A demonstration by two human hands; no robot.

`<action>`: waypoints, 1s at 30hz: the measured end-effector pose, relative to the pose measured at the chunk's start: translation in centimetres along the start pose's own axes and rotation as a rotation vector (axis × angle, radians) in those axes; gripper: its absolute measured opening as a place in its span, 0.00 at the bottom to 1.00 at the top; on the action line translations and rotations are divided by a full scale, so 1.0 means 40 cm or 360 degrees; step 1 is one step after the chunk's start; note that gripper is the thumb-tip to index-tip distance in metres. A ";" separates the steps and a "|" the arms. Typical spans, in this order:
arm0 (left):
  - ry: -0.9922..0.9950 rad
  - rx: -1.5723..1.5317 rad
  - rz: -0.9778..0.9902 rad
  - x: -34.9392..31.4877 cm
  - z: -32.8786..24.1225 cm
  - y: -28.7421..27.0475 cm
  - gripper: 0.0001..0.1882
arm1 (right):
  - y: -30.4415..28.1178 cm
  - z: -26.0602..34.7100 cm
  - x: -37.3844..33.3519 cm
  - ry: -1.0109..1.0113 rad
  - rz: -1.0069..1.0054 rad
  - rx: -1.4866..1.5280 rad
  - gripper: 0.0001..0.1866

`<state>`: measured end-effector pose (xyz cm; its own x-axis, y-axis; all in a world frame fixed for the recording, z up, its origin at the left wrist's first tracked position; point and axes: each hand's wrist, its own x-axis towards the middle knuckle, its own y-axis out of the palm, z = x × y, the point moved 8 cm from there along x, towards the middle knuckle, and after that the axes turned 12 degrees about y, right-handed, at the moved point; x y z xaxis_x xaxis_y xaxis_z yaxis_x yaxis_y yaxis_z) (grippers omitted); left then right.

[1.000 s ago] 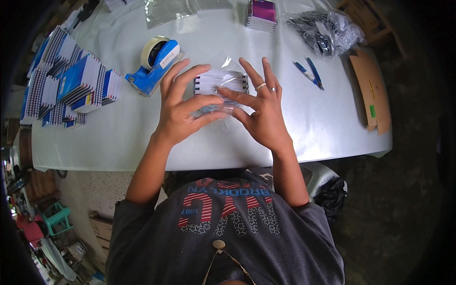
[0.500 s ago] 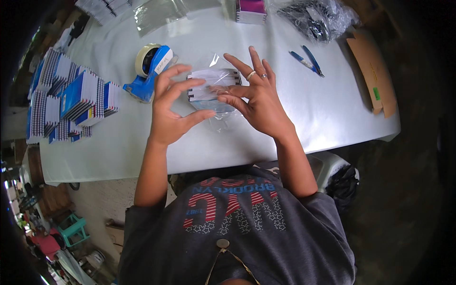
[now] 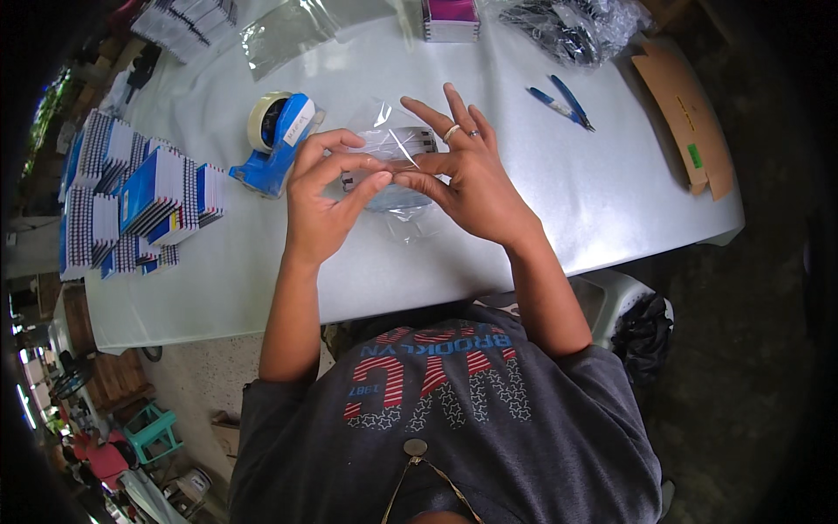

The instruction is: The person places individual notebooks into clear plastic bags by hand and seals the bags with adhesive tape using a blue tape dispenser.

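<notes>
A small stack of spiral-bound notebooks point(image 3: 375, 141) lies in a clear plastic wrapper point(image 3: 403, 213) in front of me, partly hidden by my hands. Above it, my left hand point(image 3: 332, 196) pinches with thumb and index finger. My right hand point(image 3: 471, 183), rings on it, pinches close beside the left, its other fingers spread upward. Between the fingertips a thin clear strip, probably tape, barely shows; its ends are hidden. Left of the stack sits a blue tape dispenser point(image 3: 272, 155) with a roll of tape point(image 3: 262, 120).
Piles of blue spiral notebooks point(image 3: 144, 196) stand at the left, with more notebooks point(image 3: 185, 24) behind. Clear plastic sheets point(image 3: 284, 39), a purple-topped stack point(image 3: 451, 22) and a plastic bundle point(image 3: 576, 31) lie far back. Blue-handled cutters point(image 3: 567, 105) and a brown cardboard piece point(image 3: 685, 122) are at right.
My left hand has moved in toward the right, and its thumb and index finger have closed to a pinch beside my right fingertips. My right hand keeps its pinch.
</notes>
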<state>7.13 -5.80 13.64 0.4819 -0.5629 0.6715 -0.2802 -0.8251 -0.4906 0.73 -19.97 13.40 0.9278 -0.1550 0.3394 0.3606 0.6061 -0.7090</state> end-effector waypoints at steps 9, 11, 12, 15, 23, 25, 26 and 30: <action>-0.0001 0.0033 0.0069 0.012 -0.001 0.013 0.06 | -0.019 -0.079 -0.005 0.0200 -0.0311 0.0872 0.15; 0.0004 0.0034 0.0073 0.008 0.001 0.014 0.06 | -0.031 -0.101 0.012 0.0266 -0.0403 0.0984 0.21; 0.0004 0.0043 0.0052 0.004 0.002 0.009 0.06 | -0.005 -0.101 0.033 0.0422 -0.0036 0.1116 0.23; -0.0014 0.0024 0.0026 -0.002 0.005 0.007 0.06 | 0.030 -0.099 0.075 0.0550 0.0374 0.1086 0.23; -0.0024 -0.0116 -0.0064 -0.008 0.009 0.011 0.06 | 0.017 -0.065 0.187 0.0362 0.0356 0.1223 0.14; -0.0064 -0.0097 -0.0033 -0.011 0.014 0.012 0.08 | -0.035 -0.053 0.190 0.0224 0.0078 0.1379 0.15; -0.0062 -0.0094 -0.0037 -0.012 0.013 0.011 0.08 | -0.058 -0.053 0.183 0.0261 0.0000 0.1515 0.17; -0.0069 -0.0096 -0.0031 -0.010 0.013 0.014 0.07 | -0.004 -0.091 0.140 0.0450 0.0356 0.1375 0.23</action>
<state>7.21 -6.01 12.79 0.5229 -0.5453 0.6552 -0.3191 -0.8379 -0.4427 6.21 -23.76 13.16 0.9968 -0.0797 0.0071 0.0797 0.9968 0.0038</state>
